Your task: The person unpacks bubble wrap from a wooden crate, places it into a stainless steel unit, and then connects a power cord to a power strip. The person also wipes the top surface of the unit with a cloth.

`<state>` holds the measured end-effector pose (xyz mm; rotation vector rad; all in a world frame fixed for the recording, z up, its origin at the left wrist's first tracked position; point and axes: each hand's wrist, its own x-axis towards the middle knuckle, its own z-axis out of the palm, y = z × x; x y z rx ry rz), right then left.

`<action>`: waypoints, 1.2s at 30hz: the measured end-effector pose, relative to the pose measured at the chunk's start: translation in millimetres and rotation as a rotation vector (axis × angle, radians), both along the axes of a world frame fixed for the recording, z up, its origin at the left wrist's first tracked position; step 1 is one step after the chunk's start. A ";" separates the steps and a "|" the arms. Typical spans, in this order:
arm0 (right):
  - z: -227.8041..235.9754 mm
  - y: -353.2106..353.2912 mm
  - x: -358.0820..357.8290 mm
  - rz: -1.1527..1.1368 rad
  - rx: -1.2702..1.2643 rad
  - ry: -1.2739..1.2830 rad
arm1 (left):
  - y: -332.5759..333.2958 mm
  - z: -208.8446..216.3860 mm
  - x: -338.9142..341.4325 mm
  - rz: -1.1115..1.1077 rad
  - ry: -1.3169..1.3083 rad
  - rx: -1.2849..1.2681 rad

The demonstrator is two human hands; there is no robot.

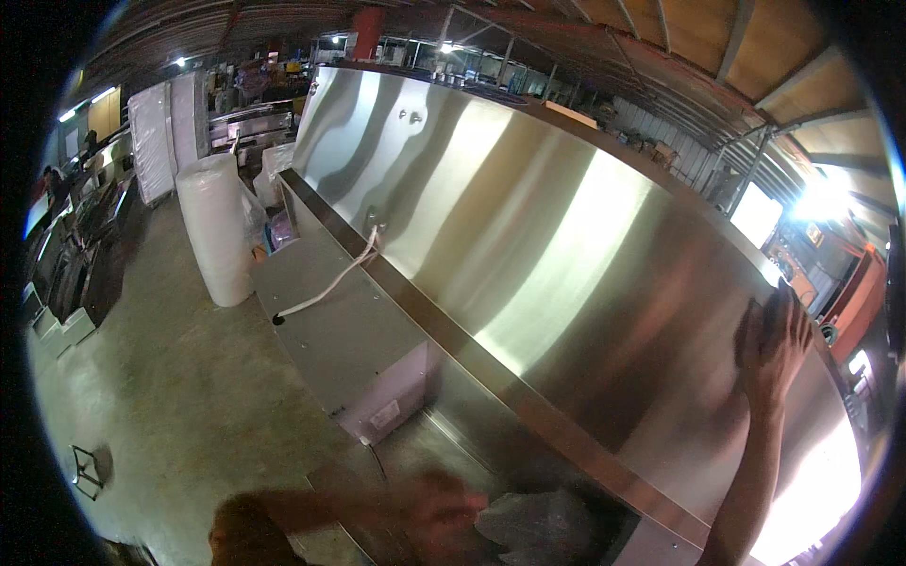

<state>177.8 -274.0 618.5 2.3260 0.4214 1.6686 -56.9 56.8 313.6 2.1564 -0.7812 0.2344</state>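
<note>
A large brushed stainless steel panel [528, 255] slants across the view, part of a big metal unit. Fingers stretched, my right hand [779, 335] rests against the panel near its upper edge at the right. Low in the middle, my left hand [429, 514] is smeared by motion, so its fingers cannot be made out. Right beside it is a crumpled grey sheet [538, 528], perhaps cloth or film; whether the hand grips it is unclear. A grey box [344, 321] adjoins the panel's lower ledge [453, 344], and a white cable [326, 288] runs from panel to box.
A tall white wrapped roll [215, 231] stands on the concrete floor [179, 377] at the left, with wrapped upright panels [168, 137] behind it. Stacked metal parts [80, 245] lie far left. A small black-framed stand [87, 472] sits on the floor.
</note>
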 end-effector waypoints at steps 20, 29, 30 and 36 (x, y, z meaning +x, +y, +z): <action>-123.1 51.4 -151.8 0.208 0.055 0.438 | 442.8 347.0 478.9 0.900 -0.538 0.275; -176.1 78.9 -236.3 0.365 0.204 0.556 | 383.4 339.1 386.1 0.953 -0.414 0.287; -173.8 76.4 -241.6 0.408 0.258 0.537 | 372.9 343.2 376.5 0.991 -0.397 0.335; -196.5 73.8 -260.0 0.427 0.357 0.527 | 336.0 361.5 354.3 1.049 -0.289 0.316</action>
